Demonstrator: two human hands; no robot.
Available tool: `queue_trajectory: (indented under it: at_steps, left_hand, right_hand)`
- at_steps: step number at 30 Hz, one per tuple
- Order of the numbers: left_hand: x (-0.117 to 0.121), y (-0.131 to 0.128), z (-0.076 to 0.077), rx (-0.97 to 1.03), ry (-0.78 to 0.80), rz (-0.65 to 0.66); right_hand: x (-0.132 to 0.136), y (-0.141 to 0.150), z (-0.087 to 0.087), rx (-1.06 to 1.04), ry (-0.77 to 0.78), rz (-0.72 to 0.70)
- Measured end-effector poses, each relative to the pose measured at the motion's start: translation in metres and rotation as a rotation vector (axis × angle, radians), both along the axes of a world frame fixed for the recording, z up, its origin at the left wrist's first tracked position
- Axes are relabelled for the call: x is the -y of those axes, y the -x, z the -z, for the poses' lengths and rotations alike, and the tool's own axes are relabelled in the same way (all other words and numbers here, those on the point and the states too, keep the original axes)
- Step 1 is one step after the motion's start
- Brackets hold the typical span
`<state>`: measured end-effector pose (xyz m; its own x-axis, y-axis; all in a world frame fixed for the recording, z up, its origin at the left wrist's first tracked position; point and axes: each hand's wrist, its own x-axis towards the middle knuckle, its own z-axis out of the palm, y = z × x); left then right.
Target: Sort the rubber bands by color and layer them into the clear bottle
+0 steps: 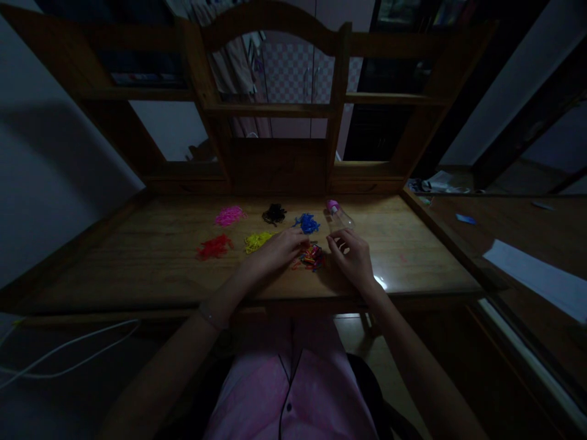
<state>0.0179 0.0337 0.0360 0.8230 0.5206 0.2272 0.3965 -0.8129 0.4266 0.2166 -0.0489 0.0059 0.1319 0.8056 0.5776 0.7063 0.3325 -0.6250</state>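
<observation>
Separating mixed pile (313,259) from edge (298,300): desktop (298,284)

five single-coloured piles (230,215), one mixed pile (314,257), one bottle (343,218)

Along the rear of a desk (156,269), left to right, lie a first pile of bands (229,215), a second pile (274,214), a third pile (307,223) and a bottle (339,214); behind stands a hutch (275,165). In front, a fourth pile (215,247) and fifth pile (255,242) lie left of a heap (312,258) between a person's left hand (287,243) and right hand (356,256).
</observation>
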Motion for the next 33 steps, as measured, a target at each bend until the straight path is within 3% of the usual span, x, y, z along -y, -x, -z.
queue_trajectory:
  at_steps: [6,21,29,33]
  left_hand:
    - [-0.006,-0.008,0.003,-0.013,-0.043,0.023]
    - [-0.014,-0.016,0.001,-0.074,0.071,0.003]
    - [-0.027,-0.004,-0.002,-0.087,0.081,0.025]
    - [-0.030,0.002,-0.009,-0.044,0.177,-0.001]
  right_hand:
    - [0.000,0.000,0.001,-0.013,-0.005,0.011]
    - [-0.001,-0.001,0.004,-0.011,-0.028,0.001]
    - [-0.001,-0.001,0.004,-0.019,-0.031,-0.023]
    - [-0.002,-0.001,0.004,-0.027,-0.026,-0.014]
